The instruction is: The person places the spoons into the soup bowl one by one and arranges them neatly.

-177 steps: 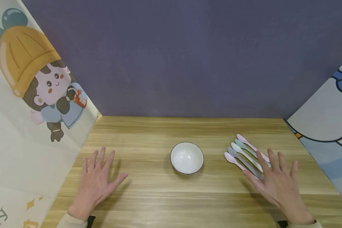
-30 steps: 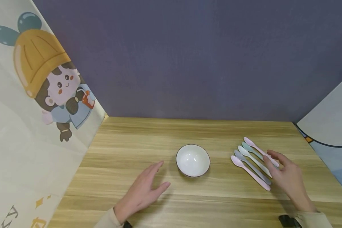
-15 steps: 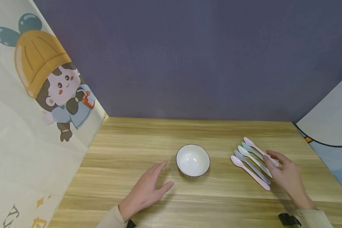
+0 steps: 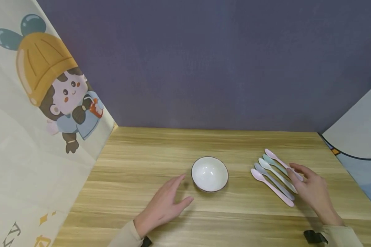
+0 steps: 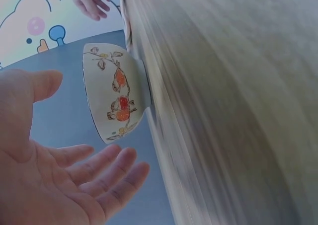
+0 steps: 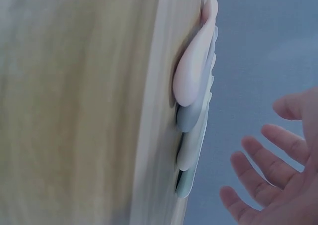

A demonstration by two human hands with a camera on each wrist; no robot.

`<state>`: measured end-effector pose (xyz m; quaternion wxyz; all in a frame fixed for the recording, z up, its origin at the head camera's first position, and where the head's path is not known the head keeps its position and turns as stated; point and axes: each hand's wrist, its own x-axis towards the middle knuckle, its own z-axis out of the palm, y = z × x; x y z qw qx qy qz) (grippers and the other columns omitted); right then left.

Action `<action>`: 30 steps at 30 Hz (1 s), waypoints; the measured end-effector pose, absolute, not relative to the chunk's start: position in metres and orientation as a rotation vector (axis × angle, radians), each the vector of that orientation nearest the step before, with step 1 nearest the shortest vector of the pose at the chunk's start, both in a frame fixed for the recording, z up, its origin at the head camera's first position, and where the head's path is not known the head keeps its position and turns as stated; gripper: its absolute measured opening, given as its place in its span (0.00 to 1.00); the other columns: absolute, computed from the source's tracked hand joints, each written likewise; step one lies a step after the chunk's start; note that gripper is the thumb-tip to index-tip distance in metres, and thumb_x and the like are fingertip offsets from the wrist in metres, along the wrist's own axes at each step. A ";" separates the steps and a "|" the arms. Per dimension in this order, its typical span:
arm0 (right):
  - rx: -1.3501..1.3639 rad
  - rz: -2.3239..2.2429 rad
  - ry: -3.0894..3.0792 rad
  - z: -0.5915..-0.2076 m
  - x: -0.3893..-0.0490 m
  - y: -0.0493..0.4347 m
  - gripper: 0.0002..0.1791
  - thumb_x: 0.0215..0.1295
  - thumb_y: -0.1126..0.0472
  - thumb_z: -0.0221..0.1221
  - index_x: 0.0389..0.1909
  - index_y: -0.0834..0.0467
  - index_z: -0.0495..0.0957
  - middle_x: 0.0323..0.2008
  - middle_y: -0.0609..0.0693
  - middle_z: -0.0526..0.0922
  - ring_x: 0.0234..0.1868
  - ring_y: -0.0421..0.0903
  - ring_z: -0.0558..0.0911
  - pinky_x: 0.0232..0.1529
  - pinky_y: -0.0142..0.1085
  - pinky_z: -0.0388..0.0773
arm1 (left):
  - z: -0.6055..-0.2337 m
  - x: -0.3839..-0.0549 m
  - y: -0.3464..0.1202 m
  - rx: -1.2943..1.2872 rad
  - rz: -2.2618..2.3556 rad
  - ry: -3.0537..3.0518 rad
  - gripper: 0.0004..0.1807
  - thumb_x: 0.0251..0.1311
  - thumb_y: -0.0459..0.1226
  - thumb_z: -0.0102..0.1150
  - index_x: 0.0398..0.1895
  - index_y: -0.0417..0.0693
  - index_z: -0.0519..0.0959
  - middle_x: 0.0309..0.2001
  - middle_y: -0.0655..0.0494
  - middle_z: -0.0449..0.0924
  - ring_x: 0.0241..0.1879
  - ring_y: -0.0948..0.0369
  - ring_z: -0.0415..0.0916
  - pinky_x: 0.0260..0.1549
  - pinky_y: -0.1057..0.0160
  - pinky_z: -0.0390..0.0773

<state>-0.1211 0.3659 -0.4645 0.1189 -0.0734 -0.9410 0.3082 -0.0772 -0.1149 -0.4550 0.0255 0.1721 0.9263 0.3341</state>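
A small white bowl (image 4: 209, 174) with a dark rim stands upright mid-table; its outside, in the left wrist view, bears orange fruit and brown branches. My left hand (image 4: 162, 204) is just left of the bowl, thumb and fingers spread apart, a gap between them and the bowl wall. Several spoons lie fanned side by side at the right: a near pink spoon (image 4: 273, 188), a grey spoon (image 4: 275, 182), a white spoon (image 4: 276, 174), a green spoon (image 4: 273, 162) and a far pink spoon (image 4: 278, 160). My right hand (image 4: 312, 188) hovers over their handle ends, fingers loosely bent and empty.
The wooden table (image 4: 148, 147) ends at a dark blue-grey back panel (image 4: 185, 68). A side panel with a cartoon figure (image 4: 58, 85) stands at the left, and another printed panel (image 4: 358, 130) at the right.
Since the earliest frame, my left hand has moved right to beside the bowl, and my right hand has turned inward over the spoon handles. Lately only the left creeps closer; bowl and spoons stay put.
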 end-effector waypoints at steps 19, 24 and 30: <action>-0.194 0.839 -2.798 -0.467 -0.130 0.374 0.28 0.79 0.46 0.58 0.64 0.65 0.81 0.58 0.76 0.83 0.57 0.77 0.80 0.42 0.52 0.74 | -0.459 -0.082 -0.105 0.556 1.018 2.858 0.46 0.71 0.60 0.62 0.82 0.46 0.63 0.78 0.46 0.70 0.77 0.44 0.68 0.75 0.37 0.68; -0.178 0.826 -2.799 -0.467 -0.133 0.377 0.28 0.79 0.45 0.59 0.63 0.65 0.82 0.56 0.75 0.84 0.56 0.77 0.81 0.39 0.43 0.71 | -0.459 -0.084 -0.102 0.567 1.017 2.865 0.46 0.70 0.59 0.63 0.82 0.45 0.63 0.78 0.46 0.70 0.77 0.45 0.68 0.75 0.39 0.69; -0.176 0.817 -2.816 -0.467 -0.136 0.377 0.29 0.79 0.44 0.59 0.62 0.66 0.82 0.56 0.75 0.84 0.56 0.78 0.81 0.39 0.49 0.77 | -0.456 -0.088 -0.098 0.584 1.036 2.880 0.44 0.70 0.57 0.64 0.82 0.48 0.63 0.77 0.49 0.71 0.77 0.47 0.69 0.74 0.40 0.70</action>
